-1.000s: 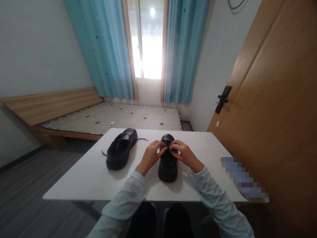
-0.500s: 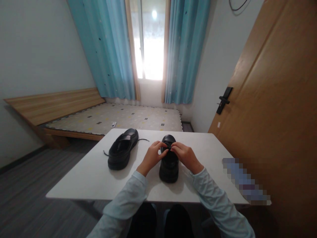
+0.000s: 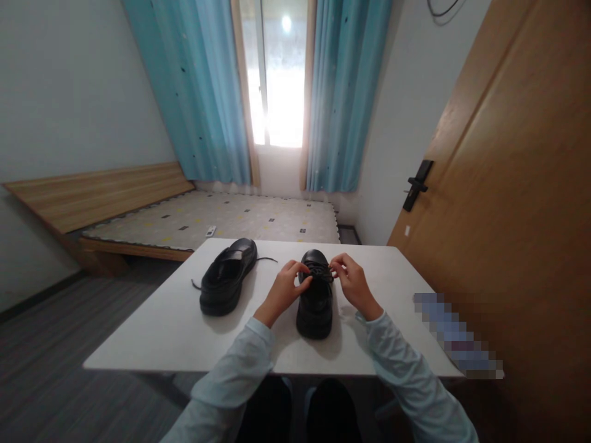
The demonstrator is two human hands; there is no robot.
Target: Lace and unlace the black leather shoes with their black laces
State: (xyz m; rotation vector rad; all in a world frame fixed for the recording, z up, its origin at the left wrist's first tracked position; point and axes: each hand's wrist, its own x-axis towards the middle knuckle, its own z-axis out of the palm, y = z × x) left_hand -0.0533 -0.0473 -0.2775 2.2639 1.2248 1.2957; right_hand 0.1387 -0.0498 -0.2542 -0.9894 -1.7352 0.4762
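A black lace-up shoe (image 3: 314, 314) stands on the white table with its toe pointing away from me. Dark shoelaces (image 3: 318, 271) cross over its tongue area. My left hand (image 3: 287, 288) is at the shoe's left side, thumb and forefinger pinched at the laces. On the right side, my right hand (image 3: 351, 283) pinches a lace just off the shoe's edge. A second black shoe (image 3: 221, 301) rests to the left, its lace ends lying loose on either side.
Under both shoes is the white table (image 3: 152, 338). Behind it stands a bed (image 3: 240, 215) with a small white object (image 3: 211, 231) on its mattress. A wooden door (image 3: 508, 184) is at the right, and a blurred-out item (image 3: 452, 335) lies by the table's right edge.
My right hand has moved right, from the middle of the laces to just beyond the shoe's right edge. My left hand stays at the laces.
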